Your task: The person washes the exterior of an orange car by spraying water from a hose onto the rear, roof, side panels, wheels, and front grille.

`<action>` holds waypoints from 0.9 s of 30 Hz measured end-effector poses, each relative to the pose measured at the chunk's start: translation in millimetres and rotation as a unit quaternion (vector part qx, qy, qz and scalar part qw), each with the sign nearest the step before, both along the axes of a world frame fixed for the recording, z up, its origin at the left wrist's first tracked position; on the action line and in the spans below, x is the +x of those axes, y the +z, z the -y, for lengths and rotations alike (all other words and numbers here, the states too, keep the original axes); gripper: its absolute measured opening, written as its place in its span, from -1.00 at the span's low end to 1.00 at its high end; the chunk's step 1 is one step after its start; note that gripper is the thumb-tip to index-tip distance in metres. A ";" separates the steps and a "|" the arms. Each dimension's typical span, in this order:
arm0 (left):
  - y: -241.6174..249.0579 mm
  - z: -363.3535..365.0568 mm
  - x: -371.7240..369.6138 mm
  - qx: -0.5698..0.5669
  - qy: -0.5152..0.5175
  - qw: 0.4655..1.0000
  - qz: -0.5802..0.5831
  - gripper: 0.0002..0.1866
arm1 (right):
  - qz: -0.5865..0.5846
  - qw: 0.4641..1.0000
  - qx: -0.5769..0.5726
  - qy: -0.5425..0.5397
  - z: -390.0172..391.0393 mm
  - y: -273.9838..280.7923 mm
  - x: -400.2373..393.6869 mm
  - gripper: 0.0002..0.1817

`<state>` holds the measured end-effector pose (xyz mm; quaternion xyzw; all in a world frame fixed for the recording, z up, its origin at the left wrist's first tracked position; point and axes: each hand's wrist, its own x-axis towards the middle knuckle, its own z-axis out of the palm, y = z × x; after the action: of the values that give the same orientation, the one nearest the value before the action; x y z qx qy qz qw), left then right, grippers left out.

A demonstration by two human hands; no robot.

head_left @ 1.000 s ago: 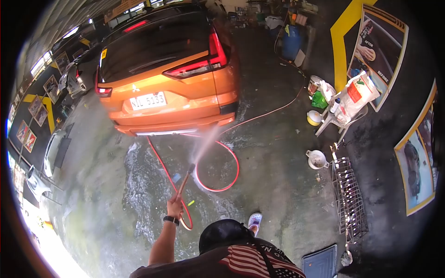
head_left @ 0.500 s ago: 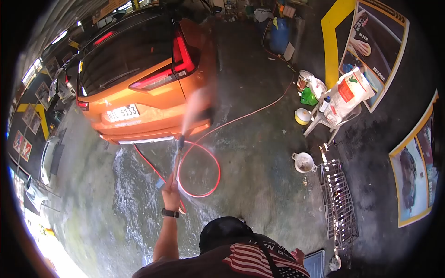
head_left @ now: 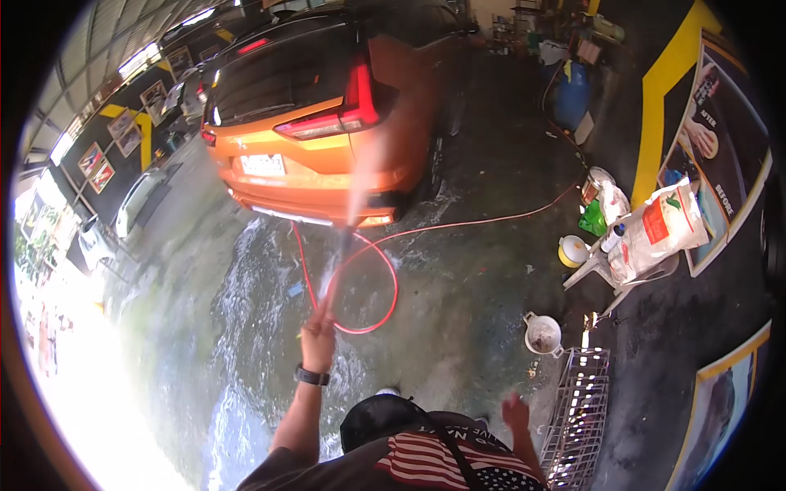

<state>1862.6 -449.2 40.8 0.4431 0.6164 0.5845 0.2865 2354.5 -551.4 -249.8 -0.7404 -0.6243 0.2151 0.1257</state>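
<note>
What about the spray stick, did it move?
Yes, the spray stick moved forward: its tip is closer to the orange car now.

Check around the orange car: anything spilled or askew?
Foamy water streaks the floor behind the orange car, though the spray wand in the left hand likely explains it. Odder: the printed sack slumps at a slant on the white chair. Small bits litter the floor beside the white pot.

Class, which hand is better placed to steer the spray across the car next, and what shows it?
Probably the left: the left hand grips the wand, which points at the car. The right hand is off to the side, away from the wand.
</note>
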 end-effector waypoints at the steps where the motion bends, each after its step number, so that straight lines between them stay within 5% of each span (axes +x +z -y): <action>1: 0.2 17.0 31.4 -0.031 -0.001 0.999 0.033 -0.56 | 0.001 0.995 0.070 0.071 -46.6 56.1 -0.3 -0.63; 2: -1.9 32.1 59.7 -0.051 0.013 0.998 0.040 -0.60 | -0.009 0.980 0.174 0.092 -84.0 95.0 -7.1 -0.62; 5: 19.7 66.8 135.8 -0.133 0.009 0.987 0.094 -0.66 | -0.087 0.962 0.135 0.222 -163.8 234.2 -51.8 -0.40; 7: 25.6 75.0 172.8 -0.134 0.012 0.987 0.092 -0.67 | -0.123 0.875 0.319 0.344 -178.3 309.7 -95.3 -0.32; 9: 28.5 72.9 202.3 -0.097 -0.009 0.994 0.044 -0.66 | -0.093 0.842 0.339 0.409 -176.3 366.1 -129.4 -0.26; 13: 27.7 47.1 239.1 -0.104 -0.006 0.995 -0.006 -0.56 | -0.123 0.781 0.409 0.456 -186.2 378.9 -166.2 -0.29; 16: 17.9 26.7 250.7 -0.047 -0.007 0.999 -0.015 -0.56 | -0.197 0.779 0.473 0.361 -206.3 355.1 -172.5 -0.48; 19: 3.9 24.3 264.7 -0.054 -0.049 0.996 -0.043 -0.56 | -0.139 0.791 0.490 0.340 -218.1 333.5 -160.9 -0.59; 23: -23.1 22.5 245.7 -0.077 -0.217 0.969 -0.084 -0.59 | -0.194 0.842 0.390 0.318 -196.4 317.3 -124.9 -0.71; 25: -51.1 22.5 211.9 0.061 -0.307 0.924 -0.220 -0.63 | -0.100 0.848 0.453 0.255 -191.0 304.2 -105.4 -0.81; 27: -96.9 11.1 166.7 0.012 -0.335 0.906 -0.259 -0.76 | -0.082 0.844 0.477 0.233 -180.0 307.0 -98.9 -0.82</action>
<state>2029.2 -460.3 -56.1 0.7628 0.4769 0.3262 0.2903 2255.5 -371.4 57.2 -0.4018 -0.7915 -0.0262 0.4598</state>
